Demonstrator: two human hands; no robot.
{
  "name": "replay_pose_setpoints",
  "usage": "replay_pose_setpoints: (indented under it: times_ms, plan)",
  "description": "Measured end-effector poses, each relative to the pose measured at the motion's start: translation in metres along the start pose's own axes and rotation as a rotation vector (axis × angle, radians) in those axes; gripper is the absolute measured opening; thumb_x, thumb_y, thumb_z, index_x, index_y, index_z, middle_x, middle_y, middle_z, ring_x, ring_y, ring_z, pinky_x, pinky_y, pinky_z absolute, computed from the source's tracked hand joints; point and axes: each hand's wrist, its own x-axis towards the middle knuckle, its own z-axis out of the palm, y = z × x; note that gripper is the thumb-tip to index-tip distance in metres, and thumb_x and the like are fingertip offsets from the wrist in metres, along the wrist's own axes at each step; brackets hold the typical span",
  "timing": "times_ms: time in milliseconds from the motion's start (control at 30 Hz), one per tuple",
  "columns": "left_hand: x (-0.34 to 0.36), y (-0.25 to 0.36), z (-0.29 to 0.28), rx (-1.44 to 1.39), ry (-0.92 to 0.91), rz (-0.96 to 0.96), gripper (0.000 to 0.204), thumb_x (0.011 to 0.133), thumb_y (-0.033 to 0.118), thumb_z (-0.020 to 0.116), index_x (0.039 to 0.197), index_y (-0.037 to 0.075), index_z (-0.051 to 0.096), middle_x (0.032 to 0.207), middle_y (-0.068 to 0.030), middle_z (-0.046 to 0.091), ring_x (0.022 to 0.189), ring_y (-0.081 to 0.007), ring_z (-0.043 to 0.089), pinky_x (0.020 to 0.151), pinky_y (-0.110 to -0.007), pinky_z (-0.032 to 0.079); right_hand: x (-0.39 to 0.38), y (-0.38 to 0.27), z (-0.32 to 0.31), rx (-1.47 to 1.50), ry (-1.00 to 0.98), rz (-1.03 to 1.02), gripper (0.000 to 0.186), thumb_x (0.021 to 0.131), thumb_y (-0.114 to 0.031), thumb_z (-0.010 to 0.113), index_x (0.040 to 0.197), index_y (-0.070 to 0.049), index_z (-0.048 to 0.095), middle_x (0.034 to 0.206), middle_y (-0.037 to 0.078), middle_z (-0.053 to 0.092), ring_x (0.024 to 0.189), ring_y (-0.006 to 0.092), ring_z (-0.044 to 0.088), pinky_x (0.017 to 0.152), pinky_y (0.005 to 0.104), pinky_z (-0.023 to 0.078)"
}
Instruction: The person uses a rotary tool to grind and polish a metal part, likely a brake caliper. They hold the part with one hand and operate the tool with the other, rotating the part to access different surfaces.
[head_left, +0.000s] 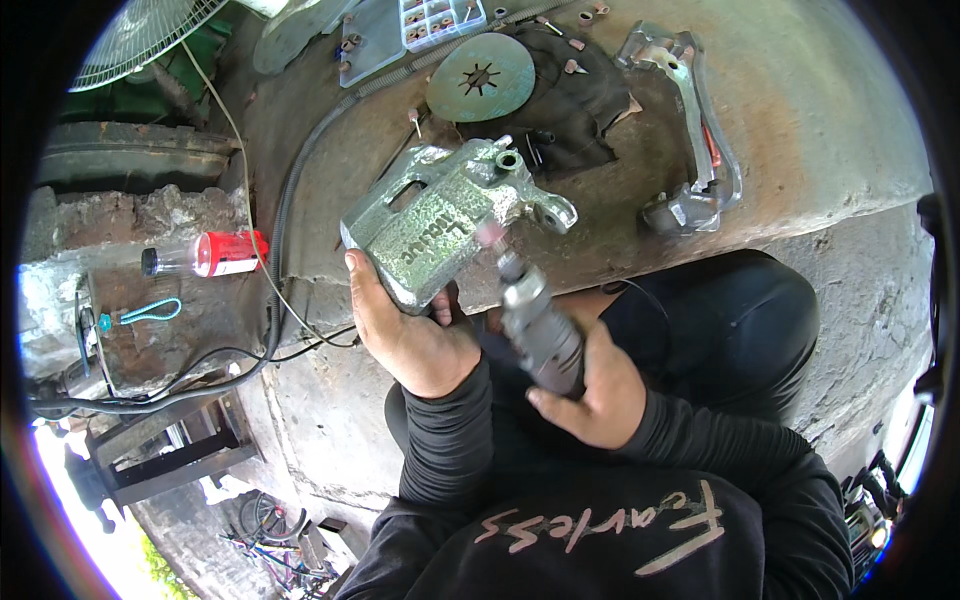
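Observation:
My left hand point(410, 335) grips a silver, rough-cast metal caliper-like part point(410, 250) from below, thumb along its left side, holding it tilted in the middle of the view. It has a slot, dark hand-marked lettering and round bosses at its upper right. My right hand point(590, 395) is wrapped round a grey cylindrical rotary grinder point(540, 330), pointed up and left. Its pink tip point(488, 234) is blurred in front of the part's right side; whether it touches the metal, I cannot tell.
On the concrete ledge point(820, 150) lie a green disc point(480, 78), dark cloth point(590, 110), small bits, a compartment box point(430, 20) and another metal bracket point(700, 130). At left are a fan point(130, 40), a red-labelled bottle point(225, 253), hoses point(280, 270) and a cord.

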Motion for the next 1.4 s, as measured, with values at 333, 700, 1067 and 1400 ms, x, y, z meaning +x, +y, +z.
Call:
replay_pose_setpoints:
  times_ms: [333, 700, 1067, 1400]
  plan:
    - [-0.001, 0.002, 0.002, 0.018, 0.015, -0.006, 0.035, 0.100, 0.039, 0.050, 0.093, 0.007, 0.059, 0.058, -0.0023, 0.053, 0.040, -0.0094, 0.034, 0.042, -0.023, 0.030, -0.006, -0.001, 0.006, -0.017, -0.005, -0.068, 0.075, 0.079, -0.025, 0.076, 0.133, 0.009, 0.035, 0.116, 0.028, 0.055, 0.098, 0.0430, 0.063, 0.084, 0.0429, 0.053]
    - [0.007, -0.001, -0.017, 0.073, -0.122, 0.013, 0.047, 0.099, 0.044, 0.049, 0.114, 0.001, 0.059, 0.096, -0.0090, 0.068, 0.071, -0.0137, 0.067, 0.049, -0.022, 0.049, -0.009, -0.007, 0.008, -0.052, -0.051, -0.040, 0.074, 0.079, -0.025, 0.075, 0.134, 0.006, 0.035, 0.116, 0.026, 0.055, 0.098, 0.0428, 0.062, 0.084, 0.0438, 0.052]
    - [0.005, 0.003, -0.007, 0.105, -0.017, 0.002, 0.049, 0.099, 0.042, 0.050, 0.118, -0.002, 0.057, 0.099, -0.0103, 0.067, 0.075, -0.0161, 0.068, 0.058, -0.027, 0.057, -0.006, -0.009, 0.006, -0.052, -0.064, -0.113, 0.074, 0.079, -0.024, 0.075, 0.135, 0.004, 0.036, 0.112, 0.026, 0.056, 0.096, 0.0435, 0.062, 0.082, 0.0437, 0.052]
    - [0.006, 0.000, -0.009, 0.077, -0.063, 0.027, 0.043, 0.100, 0.042, 0.049, 0.111, 0.002, 0.058, 0.091, -0.0088, 0.065, 0.065, -0.0142, 0.061, 0.049, -0.024, 0.047, -0.006, -0.009, 0.005, -0.058, -0.065, -0.094, 0.072, 0.079, -0.023, 0.074, 0.134, 0.004, 0.036, 0.115, 0.026, 0.054, 0.097, 0.0427, 0.062, 0.080, 0.0440, 0.053]
